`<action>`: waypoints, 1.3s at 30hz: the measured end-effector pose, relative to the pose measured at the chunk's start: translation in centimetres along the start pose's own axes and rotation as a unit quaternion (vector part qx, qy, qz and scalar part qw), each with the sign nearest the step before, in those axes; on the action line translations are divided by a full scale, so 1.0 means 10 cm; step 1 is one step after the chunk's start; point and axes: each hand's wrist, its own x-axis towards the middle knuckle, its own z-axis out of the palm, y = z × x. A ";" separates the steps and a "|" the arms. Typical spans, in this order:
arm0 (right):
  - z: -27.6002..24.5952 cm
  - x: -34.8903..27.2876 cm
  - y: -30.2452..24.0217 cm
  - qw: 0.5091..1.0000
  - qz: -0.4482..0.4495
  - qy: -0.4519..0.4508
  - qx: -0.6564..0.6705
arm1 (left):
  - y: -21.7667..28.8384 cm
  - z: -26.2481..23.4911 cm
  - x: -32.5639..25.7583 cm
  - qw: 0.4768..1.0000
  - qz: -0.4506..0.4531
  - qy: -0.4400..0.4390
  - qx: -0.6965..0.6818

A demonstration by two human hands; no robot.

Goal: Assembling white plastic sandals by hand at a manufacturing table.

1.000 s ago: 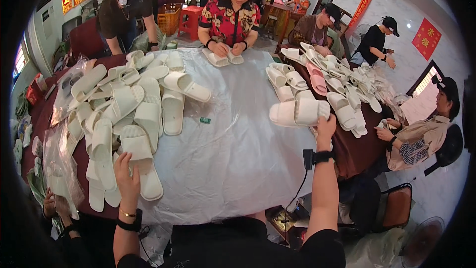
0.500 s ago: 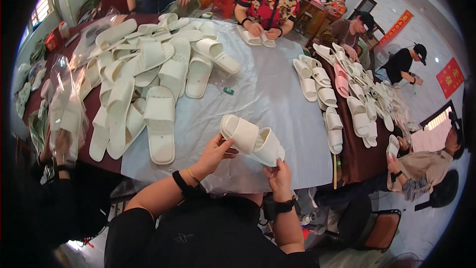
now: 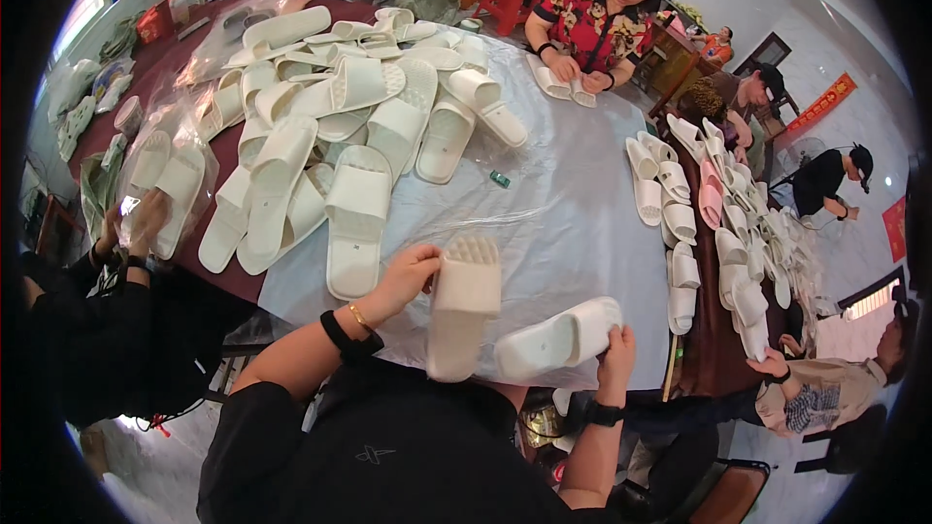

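My left hand [image 3: 416,274] grips a white slide slipper [image 3: 464,306] by its edge near the strap. That slipper points away from me, its ribbed toe end at the top. In my right hand [image 3: 616,359] is another white slipper [image 3: 558,340], pinched near the toe and lying sideways, with its sole's inner face up. The two slippers are apart, over the near edge of the table's clear plastic sheet [image 3: 544,233]. Nearest to my left hand is a slipper [image 3: 357,223] at the front of a big heap of white slippers [image 3: 282,155].
A small green packet [image 3: 500,179] lies on the sheet. Rows of slippers, one pink [image 3: 711,192], cover the right side. At left, another person's hands [image 3: 146,218] hold bagged slippers [image 3: 175,184]. Across the table a person [image 3: 592,24] handles a pair; others work at right.
The two slippers, held together before, are now apart. The left one has turned upright; the right one has moved right with my right hand. The view has shifted left.
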 end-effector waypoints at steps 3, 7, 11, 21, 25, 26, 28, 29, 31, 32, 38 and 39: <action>0.22 0.23 0.09 0.988 -0.064 -0.067 -0.127 | -0.17 0.27 0.13 0.993 -0.032 -0.041 0.107; 0.71 0.32 0.17 0.941 -0.206 -0.071 -0.260 | -0.42 0.48 0.30 0.970 0.076 0.016 0.232; 0.61 0.22 0.27 0.857 -0.309 -0.015 -0.413 | -0.34 0.41 0.01 0.906 0.199 0.043 0.372; 0.73 -0.10 0.25 0.897 -0.244 -0.086 -0.359 | -0.33 0.46 -0.15 0.931 0.073 -0.031 0.356; 0.61 -0.08 0.14 0.936 -0.207 -0.097 -0.267 | -0.34 0.50 -0.11 0.946 0.071 -0.035 0.314; 0.54 -0.12 0.08 0.957 -0.157 -0.125 -0.211 | -0.32 0.48 -0.14 0.945 0.074 -0.037 0.316; 0.34 -0.29 -0.10 0.910 -0.260 -0.106 -0.304 | -0.23 0.41 -0.23 0.963 0.025 -0.009 0.270; 0.25 -0.39 -0.24 0.845 -0.352 -0.087 -0.394 | -0.19 0.32 -0.25 0.962 0.030 -0.016 0.270; 0.11 -0.49 -0.52 0.779 -0.407 -0.003 -0.477 | -0.15 0.10 -0.24 0.941 0.027 0.017 0.337; 0.06 -0.48 -0.61 0.754 -0.385 0.065 -0.529 | -0.12 0.05 -0.22 0.939 0.030 0.012 0.341; -0.65 -0.10 -0.30 0.754 -0.248 0.104 -0.599 | 0.14 0.07 0.11 0.926 0.121 0.036 0.356; -0.70 -0.07 -0.29 0.774 -0.223 0.128 -0.579 | 0.23 0.10 0.18 0.915 0.128 0.032 0.381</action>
